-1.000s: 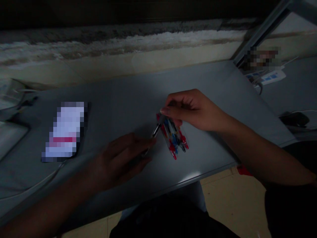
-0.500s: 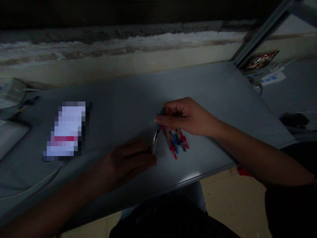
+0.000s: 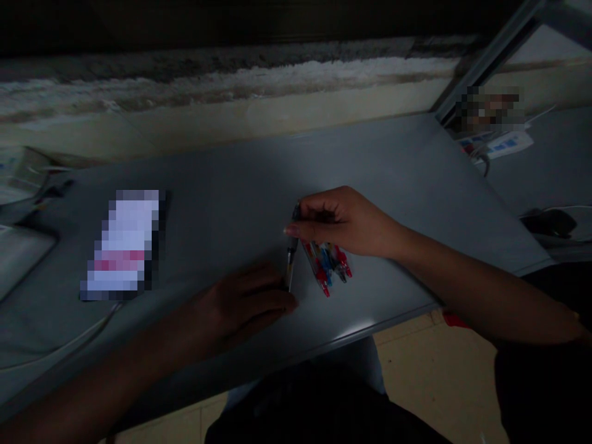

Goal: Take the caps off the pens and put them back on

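A pen with a dark grip and a clear barrel is held between my two hands, above the grey table. My right hand pinches its dark upper part between thumb and fingers. Lower down, my left hand closes on the clear end, whose tip is hidden by the fingers. Just to the right, several pens with red, blue and black parts lie side by side on the table, partly covered by my right hand.
At the left lies a phone with a lit, blurred screen, a cable near its lower end. Beyond the table's right edge are papers and a dark object. A wall runs along the back.
The pen and my right hand have shifted slightly left and down, and the pen stands a little more upright. My left hand has moved slightly right. Both hands keep hold.
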The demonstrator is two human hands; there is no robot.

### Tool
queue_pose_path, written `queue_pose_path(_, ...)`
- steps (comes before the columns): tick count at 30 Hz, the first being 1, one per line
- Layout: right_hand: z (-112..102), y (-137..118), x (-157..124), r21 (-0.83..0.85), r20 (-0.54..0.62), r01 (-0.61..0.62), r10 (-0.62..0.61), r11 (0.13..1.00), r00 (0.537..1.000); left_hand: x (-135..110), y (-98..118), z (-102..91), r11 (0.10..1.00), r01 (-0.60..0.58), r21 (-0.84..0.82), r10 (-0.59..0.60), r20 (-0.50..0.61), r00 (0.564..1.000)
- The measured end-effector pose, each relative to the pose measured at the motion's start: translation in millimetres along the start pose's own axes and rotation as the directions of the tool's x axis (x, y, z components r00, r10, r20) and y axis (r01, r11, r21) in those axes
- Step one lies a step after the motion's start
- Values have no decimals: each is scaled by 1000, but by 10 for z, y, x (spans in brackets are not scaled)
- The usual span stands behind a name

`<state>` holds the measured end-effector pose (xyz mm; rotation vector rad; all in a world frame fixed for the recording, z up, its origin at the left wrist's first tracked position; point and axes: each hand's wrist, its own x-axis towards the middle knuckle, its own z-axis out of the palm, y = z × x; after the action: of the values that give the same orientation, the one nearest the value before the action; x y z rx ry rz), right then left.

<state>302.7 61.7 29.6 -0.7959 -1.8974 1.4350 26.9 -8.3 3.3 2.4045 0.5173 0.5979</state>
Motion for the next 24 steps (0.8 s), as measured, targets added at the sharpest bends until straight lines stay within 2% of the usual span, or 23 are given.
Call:
queue_pose_path(5,-21,-37,-10,-30,9,-3,3,1000,1000,12,-2,-11,993,-45,108,48,-24,999)
queue_pose_path(11,-18,-59,-32,-123,113,-32,46,992,993,5,-14,-47,949,-96,300,111,-31,993)
queue_pose_path(24,29,-60,-32,-130,161,-64,85,989,983,12,8,-62,911,-153,383,162,9,987)
